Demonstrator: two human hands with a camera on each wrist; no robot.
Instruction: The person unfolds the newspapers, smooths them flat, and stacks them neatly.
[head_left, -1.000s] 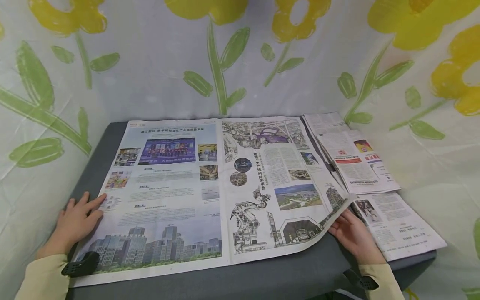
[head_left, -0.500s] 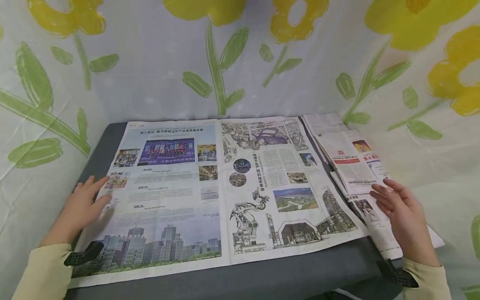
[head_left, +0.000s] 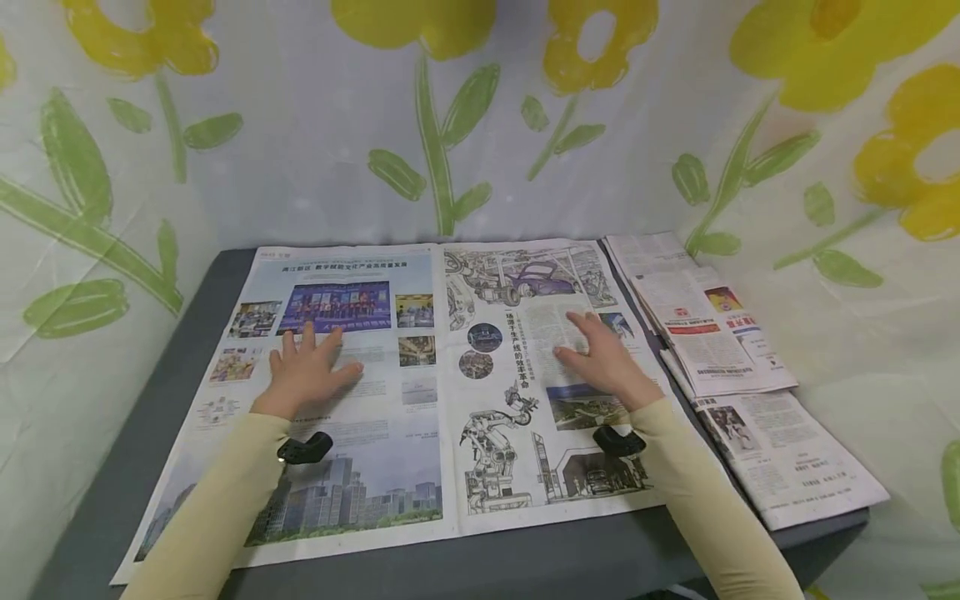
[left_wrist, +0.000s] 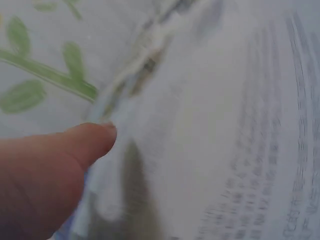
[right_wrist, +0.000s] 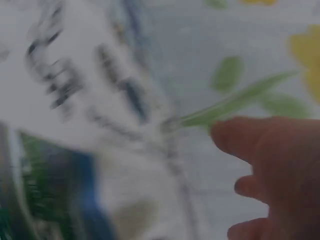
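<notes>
Head view: set above the near side of the counter (head_left: 450,575), facing forward and down over the newspaper (head_left: 416,417), farther off. Wrist views: close, tilted; left grip (head_left: 309,377) at one's left edge, right grip (head_left: 606,360) at the other's right. All share newspaper and flowered backdrop (head_left: 300,183).

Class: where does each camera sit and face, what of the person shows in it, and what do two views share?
Head: worn on the head, facing forward and down at the spread newspaper and flower-printed backdrop; left hand, right hand and pale sleeves show.
Left wrist: worn there, facing the newspaper close up, backdrop beyond; part of the left hand shows.
Right wrist: worn there, also facing newspaper and backdrop; part of the right hand shows.
Both wrist views share newspaper and backdrop.
</notes>
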